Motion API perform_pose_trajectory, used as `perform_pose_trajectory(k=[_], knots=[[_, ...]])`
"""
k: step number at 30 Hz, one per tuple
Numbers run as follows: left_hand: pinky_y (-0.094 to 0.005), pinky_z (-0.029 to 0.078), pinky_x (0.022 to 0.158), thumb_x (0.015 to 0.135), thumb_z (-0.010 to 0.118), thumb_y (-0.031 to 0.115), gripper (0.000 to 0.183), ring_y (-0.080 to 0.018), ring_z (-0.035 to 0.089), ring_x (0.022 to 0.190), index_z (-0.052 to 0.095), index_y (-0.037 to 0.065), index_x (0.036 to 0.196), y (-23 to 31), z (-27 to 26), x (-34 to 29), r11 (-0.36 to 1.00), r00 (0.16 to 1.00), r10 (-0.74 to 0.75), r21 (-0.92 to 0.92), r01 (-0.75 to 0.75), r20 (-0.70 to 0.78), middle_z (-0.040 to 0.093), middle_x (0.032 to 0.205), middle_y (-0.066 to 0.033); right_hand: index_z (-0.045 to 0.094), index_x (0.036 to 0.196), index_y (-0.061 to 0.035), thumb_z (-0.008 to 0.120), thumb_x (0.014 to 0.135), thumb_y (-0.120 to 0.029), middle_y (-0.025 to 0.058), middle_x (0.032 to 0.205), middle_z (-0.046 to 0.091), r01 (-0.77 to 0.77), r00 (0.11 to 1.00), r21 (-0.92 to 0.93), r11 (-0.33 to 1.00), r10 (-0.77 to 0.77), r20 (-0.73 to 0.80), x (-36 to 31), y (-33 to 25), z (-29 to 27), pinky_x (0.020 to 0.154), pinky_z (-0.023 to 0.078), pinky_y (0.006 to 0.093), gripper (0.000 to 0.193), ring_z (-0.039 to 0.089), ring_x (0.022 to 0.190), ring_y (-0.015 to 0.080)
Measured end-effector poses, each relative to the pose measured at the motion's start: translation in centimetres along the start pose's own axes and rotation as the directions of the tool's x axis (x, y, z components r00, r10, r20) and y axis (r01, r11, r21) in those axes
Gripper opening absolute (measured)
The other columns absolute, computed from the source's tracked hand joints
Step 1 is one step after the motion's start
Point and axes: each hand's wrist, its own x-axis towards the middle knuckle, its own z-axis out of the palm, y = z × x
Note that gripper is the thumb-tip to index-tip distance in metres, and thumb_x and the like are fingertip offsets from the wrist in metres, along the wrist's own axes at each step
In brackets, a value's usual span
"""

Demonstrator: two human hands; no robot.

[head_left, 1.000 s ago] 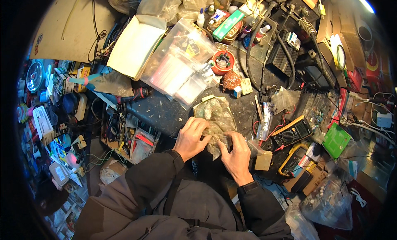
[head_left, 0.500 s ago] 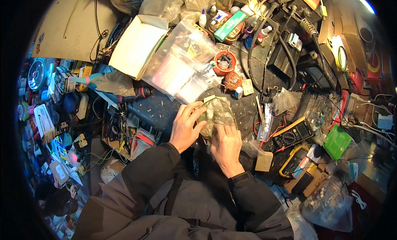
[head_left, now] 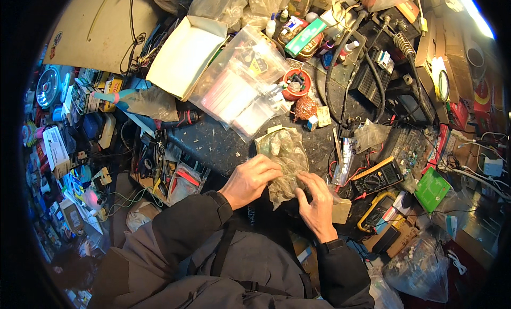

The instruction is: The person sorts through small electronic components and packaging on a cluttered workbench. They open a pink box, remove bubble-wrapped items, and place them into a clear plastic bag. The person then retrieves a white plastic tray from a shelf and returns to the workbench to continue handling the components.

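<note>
A crumpled, cloudy plastic bag (head_left: 285,149) lies at the front edge of the dark worktop, its lower end hanging over the edge. What it holds, if anything, I cannot make out. From the left, my left hand (head_left: 252,181) has its fingers curled together on the bag's near part, pinching the film. My right hand (head_left: 318,205) is on the bag's right side, fingers stretched out with the tips touching the film and the thumb apart. Just behind that hand stands a small tan block (head_left: 341,211).
Beyond the bag lie clear zip bags (head_left: 229,93), an open pale box (head_left: 186,56), a red round pot (head_left: 296,84) and a coil of copper-coloured wire (head_left: 305,108). To the right are a multimeter (head_left: 379,177), a green card (head_left: 433,189) and loose cables.
Both hands have come nearer to me and moved apart, the right one swinging rightward with its fingers straightened. More of the bag shows, and its near end now hangs down.
</note>
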Motion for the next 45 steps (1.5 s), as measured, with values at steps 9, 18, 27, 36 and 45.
perform_pose_trajectory(k=[9, 18, 27, 36, 45], knots=[[-0.0453, 0.055, 0.103, 0.088, 0.077, 0.001, 0.048, -0.0313, 0.067, 0.127, 0.079, 0.009, 0.136, 0.9, 1.4, -0.4, 0.984, 0.986, 0.069, 0.151, -0.093, 0.152, 0.077, 0.132, -0.0055, 0.078, 0.13, -0.0011, 0.082, 0.092, 0.001, 0.0164, 0.117, 0.075, -0.177, 0.982, 0.081, 0.981, 0.181, -0.056, -0.6, 1.0, 1.6, 0.091, 0.062, 0.0431, 0.038, 0.077, 0.105, 0.0342], [-0.0453, 0.058, 0.093, 0.077, 0.081, 0.003, 0.032, -0.0353, 0.067, 0.111, 0.075, 0.006, 0.109, -0.5, 1.0, -0.2, 0.996, 1.0, 0.006, 0.089, -0.004, -0.015, 0.071, 0.107, -0.0089, 0.076, 0.118, 0.0006, 0.077, 0.101, -0.001, 0.0187, 0.107, 0.076, -0.314, 0.929, 0.191, 0.93, 0.342, -0.14, -0.2, 1.9, 1.2, 0.087, 0.058, 0.0434, 0.018, 0.075, 0.096, 0.0366], [-0.039, 0.058, 0.081, 0.079, 0.08, -0.005, 0.038, -0.0322, 0.069, 0.086, 0.071, 0.001, 0.115, 0.6, 3.0, 1.8, 0.895, 0.858, -0.445, -0.158, 0.417, -0.256, 0.068, 0.103, -0.0143, 0.075, 0.112, 0.0009, 0.076, 0.103, 0.001, 0.0144, 0.103, 0.076, -0.248, 0.955, 0.12, 0.961, 0.264, -0.133, 0.2, 3.2, 0.5, 0.081, 0.058, 0.0369, 0.008, 0.076, 0.09, 0.0281], [-0.0458, 0.061, 0.087, 0.085, 0.077, -0.005, 0.031, -0.0382, 0.074, 0.101, 0.073, 0.006, 0.114, 0.3, 4.0, 3.1, 0.956, 0.938, -0.275, 0.043, 0.29, -0.213, 0.07, 0.11, -0.0104, 0.076, 0.111, -0.0007, 0.074, 0.091, 0.013, 0.0161, 0.109, 0.077, 0.136, 0.99, 0.026, 0.99, -0.135, -0.045, 0.1, 2.6, -0.2, 0.088, 0.062, 0.0429, 0.025, 0.078, 0.099, 0.0393], [-0.0491, 0.059, 0.101, 0.089, 0.076, -0.001, 0.028, -0.0392, 0.07, 0.115, 0.08, 0.001, 0.116, -1.5, 2.2, 4.0, 0.98, 0.974, -0.18, 0.113, 0.165, 0.136, 0.07, 0.116, -0.0152, 0.075, 0.133, -0.001, 0.075, 0.093, 0.004, 0.0223, 0.136, 0.071, 0.097, 0.995, 0.041, 0.994, -0.097, 0.004, 0.1, -0.1, 1.3, 0.106, 0.06, 0.0505, 0.04, 0.072, 0.124, 0.0451]])
